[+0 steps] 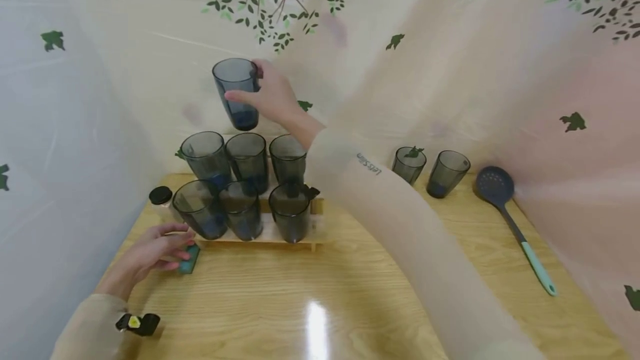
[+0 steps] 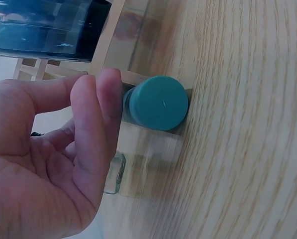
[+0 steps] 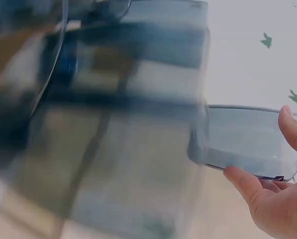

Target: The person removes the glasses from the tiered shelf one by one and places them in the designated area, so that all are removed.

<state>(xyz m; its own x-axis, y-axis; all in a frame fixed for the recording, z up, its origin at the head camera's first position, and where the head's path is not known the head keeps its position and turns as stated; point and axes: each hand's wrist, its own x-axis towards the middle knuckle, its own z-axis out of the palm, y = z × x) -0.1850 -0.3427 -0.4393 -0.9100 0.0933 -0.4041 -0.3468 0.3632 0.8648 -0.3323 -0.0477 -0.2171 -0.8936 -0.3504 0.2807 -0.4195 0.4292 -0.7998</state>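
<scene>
My right hand grips a blue-grey glass tumbler, thumb on the near side and fingers round the far side, raised above the back row. In the right wrist view this glass lies between thumb and fingers. Below it, similar glasses fill a two-tier wooden rack: a back row including this glass and a lower front row including this glass. My left hand has loosely bent fingers, holding nothing, beside the front-left glass. A teal round-capped container is just beyond its fingertips.
A black-lidded jar stands left of the rack. Two more glasses, one nearer and one behind my forearm, stand back right. A slotted spoon with a mint handle lies at far right. A patterned curtain hangs behind.
</scene>
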